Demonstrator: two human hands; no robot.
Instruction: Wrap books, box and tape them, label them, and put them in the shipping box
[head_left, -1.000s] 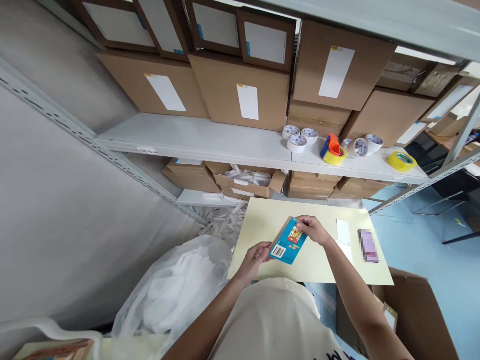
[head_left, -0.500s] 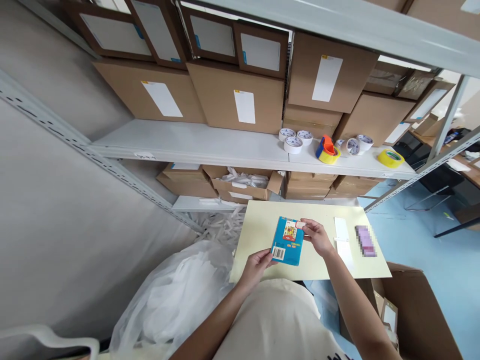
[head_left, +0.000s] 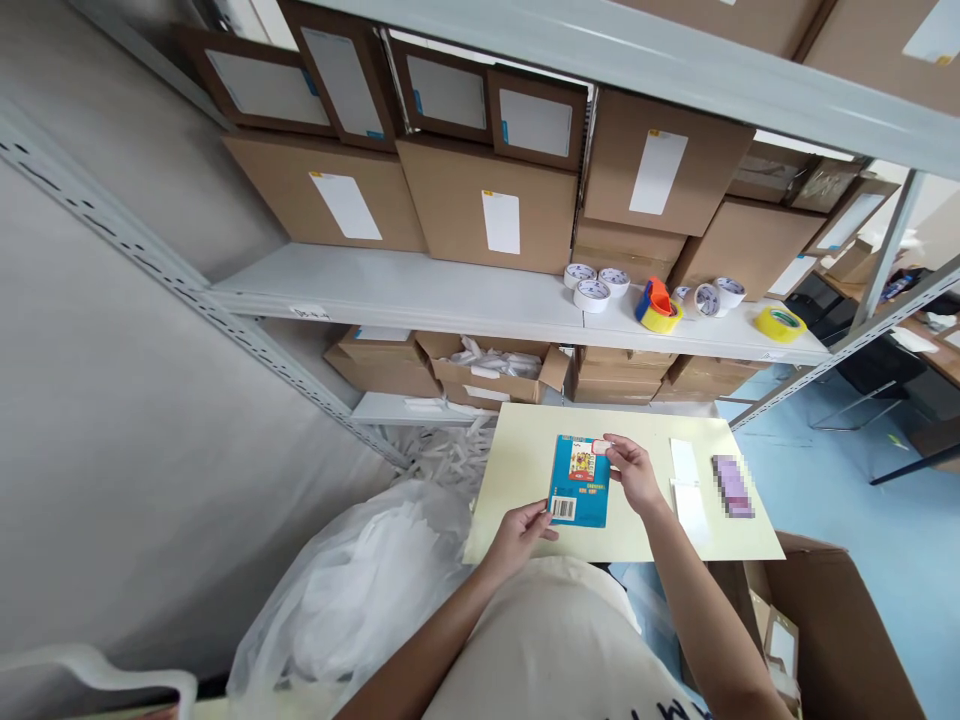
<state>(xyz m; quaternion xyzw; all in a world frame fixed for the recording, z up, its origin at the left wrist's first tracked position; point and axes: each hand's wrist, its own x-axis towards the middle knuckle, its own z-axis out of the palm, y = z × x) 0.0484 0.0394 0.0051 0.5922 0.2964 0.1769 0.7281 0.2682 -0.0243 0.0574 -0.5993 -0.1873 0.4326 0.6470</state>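
The blue book [head_left: 592, 505] is held over the pale yellow tabletop [head_left: 517, 450], with its barcode [head_left: 563, 508] facing up at the lower left. The left hand [head_left: 521, 531] grips the lower left edge; the right hand [head_left: 634, 474] pinches the upper right corner — beside a white label [head_left: 601, 446]. Flat white pieces [head_left: 683, 460] and 1 pixelated purple item [head_left: 733, 487] lie on the tabletop, right of the book
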